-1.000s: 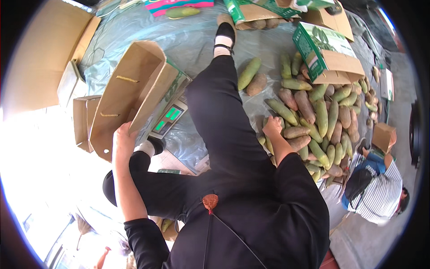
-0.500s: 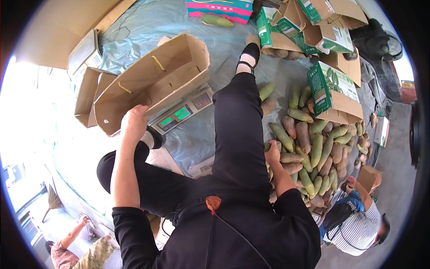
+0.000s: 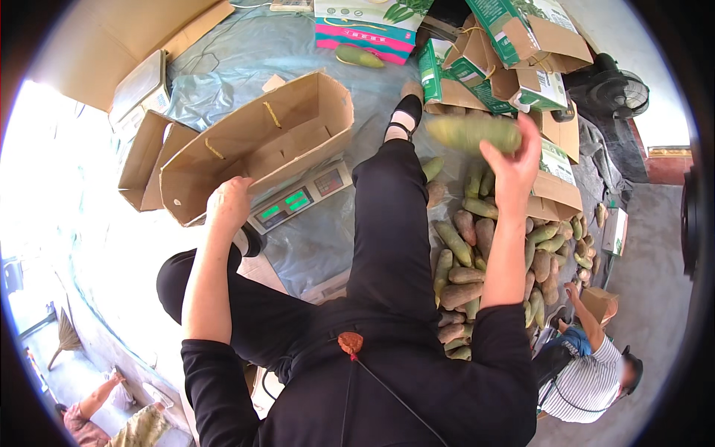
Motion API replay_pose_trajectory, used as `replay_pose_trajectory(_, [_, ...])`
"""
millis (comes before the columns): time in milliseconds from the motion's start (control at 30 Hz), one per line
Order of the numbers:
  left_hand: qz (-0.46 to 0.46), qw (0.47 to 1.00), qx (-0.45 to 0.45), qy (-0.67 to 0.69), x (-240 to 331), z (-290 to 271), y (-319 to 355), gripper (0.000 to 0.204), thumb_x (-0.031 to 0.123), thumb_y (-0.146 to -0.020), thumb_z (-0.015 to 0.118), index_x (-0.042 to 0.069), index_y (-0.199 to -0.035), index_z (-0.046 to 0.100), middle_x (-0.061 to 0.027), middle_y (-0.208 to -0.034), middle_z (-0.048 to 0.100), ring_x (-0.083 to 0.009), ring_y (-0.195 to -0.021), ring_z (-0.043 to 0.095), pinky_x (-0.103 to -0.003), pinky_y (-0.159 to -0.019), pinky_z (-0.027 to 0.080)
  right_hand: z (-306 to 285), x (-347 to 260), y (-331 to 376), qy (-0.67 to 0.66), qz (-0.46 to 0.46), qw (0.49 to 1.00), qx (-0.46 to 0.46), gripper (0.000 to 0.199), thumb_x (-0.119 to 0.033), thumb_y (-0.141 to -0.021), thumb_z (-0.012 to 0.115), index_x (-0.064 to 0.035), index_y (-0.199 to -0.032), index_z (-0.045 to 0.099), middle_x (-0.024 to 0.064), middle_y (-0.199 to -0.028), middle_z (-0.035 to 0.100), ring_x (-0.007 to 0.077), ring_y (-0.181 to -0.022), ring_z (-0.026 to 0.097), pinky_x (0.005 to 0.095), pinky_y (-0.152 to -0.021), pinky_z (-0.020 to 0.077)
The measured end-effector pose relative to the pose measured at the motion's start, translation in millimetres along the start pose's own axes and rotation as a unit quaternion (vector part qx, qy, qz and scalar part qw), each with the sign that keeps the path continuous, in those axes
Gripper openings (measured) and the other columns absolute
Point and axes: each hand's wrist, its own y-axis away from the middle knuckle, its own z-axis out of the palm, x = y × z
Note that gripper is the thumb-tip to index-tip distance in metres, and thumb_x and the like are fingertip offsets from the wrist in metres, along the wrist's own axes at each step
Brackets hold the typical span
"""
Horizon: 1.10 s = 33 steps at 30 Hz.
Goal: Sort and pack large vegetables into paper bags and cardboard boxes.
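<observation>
My right hand point(image 3: 514, 164) is raised above the heap and closed round one end of a green radish point(image 3: 469, 134), which is blurred by motion and lies roughly level. My left hand point(image 3: 229, 203) grips the near edge of a long open cardboard box point(image 3: 302, 160) with yellow cord handles. That box rests on a digital scale point(image 3: 326, 183) with lit green displays, and I see no radish in the part of its inside that shows. Below my right hand lies a heap of radishes point(image 3: 453, 242), some green and some brownish with soil.
Green-printed cartons point(image 3: 532, 33) stand at the far right beside a black fan point(image 3: 625, 93). A pink and blue box point(image 3: 361, 37) with one radish point(image 3: 360, 56) before it is at the far side. Another person point(image 3: 585, 376) works at the lower right; a second point(image 3: 97, 417) is at the lower left.
My right hand has risen from the heap and moved away from me with a green radish in it. My left hand stays on the box edge. The view has shifted slightly.
</observation>
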Motion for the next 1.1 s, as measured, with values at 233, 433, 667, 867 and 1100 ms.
replay_pose_trajectory(233, [-0.011,1.000,-0.019,0.014,-7,3,-8,0.033,0.006,-0.075,0.058,0.008,-0.108,0.063,-0.0146,-0.105,0.062,-0.0319,-0.101,0.058,-0.039,-0.086,0.046,124,-67,-40,-0.094,-0.057,0.985,-0.136,0.058,-0.005,-0.061,0.079,-0.0057,-0.112,0.052,0.0072,-0.100,0.056,0.0170,-0.089,0.059,0.0302,-0.074,0.0523])
replay_pose_trajectory(433, [0.019,1.000,-0.009,0.007,-7,4,-10,0.036,0.008,-0.075,0.061,0.006,-0.111,0.061,-0.0164,-0.109,0.061,-0.0331,-0.104,0.056,-0.040,-0.088,0.045,247,-10,2,0.028,-0.010,0.974,-0.226,0.058,-0.021,-0.053,0.081,-0.0059,-0.102,0.054,0.0167,-0.102,0.056,0.0317,-0.096,0.056,0.0377,-0.082,0.0459])
replay_pose_trajectory(667, [0.002,0.997,-0.062,0.041,10,-8,-11,0.032,0.007,-0.074,0.060,0.002,-0.106,0.061,-0.0201,-0.099,0.063,-0.0363,-0.097,0.058,-0.042,-0.084,0.045,283,33,35,0.298,0.157,0.857,-0.390,0.025,-0.008,-0.074,0.061,-0.0038,-0.098,0.065,0.0189,-0.109,0.060,0.0327,-0.099,0.061,0.0396,-0.076,0.0517])
replay_pose_trajectory(867, [0.015,0.998,-0.040,0.042,-6,7,-16,0.030,0.006,-0.074,0.059,0.002,-0.104,0.062,-0.0218,-0.096,0.063,-0.0374,-0.095,0.059,-0.042,-0.083,0.045,254,14,12,0.270,0.011,0.857,-0.439,0.027,-0.015,-0.070,0.064,-0.0107,-0.097,0.067,0.0096,-0.091,0.067,0.0255,-0.091,0.063,0.0387,-0.075,0.0507])
replay_pose_trajectory(1100, [0.002,0.996,-0.063,0.057,7,-5,-10,0.033,0.007,-0.074,0.060,0.002,-0.106,0.061,-0.0208,-0.096,0.063,-0.0371,-0.094,0.059,-0.041,-0.082,0.045,70,37,-38,0.076,0.130,0.952,-0.266,0.037,-0.022,-0.078,0.066,-0.0045,-0.110,0.061,0.0097,-0.098,0.065,0.0161,-0.091,0.062,0.0288,-0.079,0.0490])
